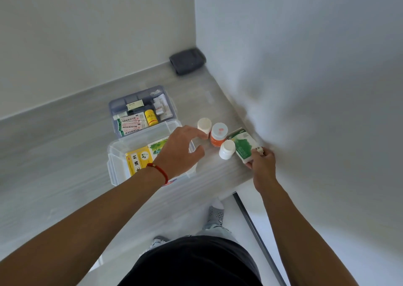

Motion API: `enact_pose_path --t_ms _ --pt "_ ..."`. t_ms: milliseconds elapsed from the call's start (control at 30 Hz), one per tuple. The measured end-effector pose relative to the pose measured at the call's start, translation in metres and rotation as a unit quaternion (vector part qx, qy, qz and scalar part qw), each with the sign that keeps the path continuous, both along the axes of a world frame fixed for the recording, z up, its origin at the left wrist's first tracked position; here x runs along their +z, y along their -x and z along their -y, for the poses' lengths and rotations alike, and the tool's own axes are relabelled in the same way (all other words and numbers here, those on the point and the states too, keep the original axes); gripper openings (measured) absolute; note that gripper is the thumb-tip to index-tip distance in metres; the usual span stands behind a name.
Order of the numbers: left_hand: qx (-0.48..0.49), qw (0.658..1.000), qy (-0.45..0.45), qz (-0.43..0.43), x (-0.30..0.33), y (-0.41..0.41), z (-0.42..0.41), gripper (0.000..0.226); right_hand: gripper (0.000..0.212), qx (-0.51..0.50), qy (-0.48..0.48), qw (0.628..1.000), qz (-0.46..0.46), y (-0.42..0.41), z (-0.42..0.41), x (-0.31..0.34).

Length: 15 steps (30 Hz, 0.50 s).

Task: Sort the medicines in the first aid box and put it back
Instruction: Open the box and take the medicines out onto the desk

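First aid box [152,165]: clear plastic, lid off, at the frame's centre on a grey counter [54,154], holding a yellow carton [137,161] and a green-printed carton [158,147]. The left hand [181,150], a red cord [159,172] at its wrist, hangs over the box's right edge, fingers loosely curved and spread toward a white bottle [204,125], holding nothing. The right hand [262,165], right of centre, pinches the near end of a green and white carton [244,145] lying on the counter against the wall [305,67]. Between the hands stand a second white bottle [227,149] and an orange bottle [218,134], close together. Beyond the box sits a blue-grey divided tray [141,111] with a yellow bottle [151,117], tubes and small packs. A dark folded cloth [187,61] lies in the far corner.
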<state>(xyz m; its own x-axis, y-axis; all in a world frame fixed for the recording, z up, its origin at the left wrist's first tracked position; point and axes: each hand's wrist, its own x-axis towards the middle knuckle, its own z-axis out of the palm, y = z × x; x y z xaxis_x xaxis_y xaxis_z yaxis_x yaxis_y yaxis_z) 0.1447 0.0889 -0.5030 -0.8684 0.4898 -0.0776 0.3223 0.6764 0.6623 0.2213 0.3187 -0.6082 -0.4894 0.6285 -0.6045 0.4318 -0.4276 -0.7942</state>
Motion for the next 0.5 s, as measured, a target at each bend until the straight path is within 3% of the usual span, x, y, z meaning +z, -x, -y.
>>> enact_pose_path --t_ms 200,367,500 --pt "0.060 0.996 -0.040 -0.059 0.001 -0.011 0.022 0.023 0.043 -0.001 -0.019 0.997 0.070 0.006 0.007 -0.010" --pt "0.144 0.986 -0.066 -0.041 0.000 -0.012 0.055 0.023 0.047 0.109 -0.112 0.981 0.115 -0.005 0.007 0.002" --pt "0.195 0.981 0.011 0.013 -0.006 -0.014 0.086 0.027 0.043 0.244 -0.201 0.940 0.130 -0.008 0.009 0.035"
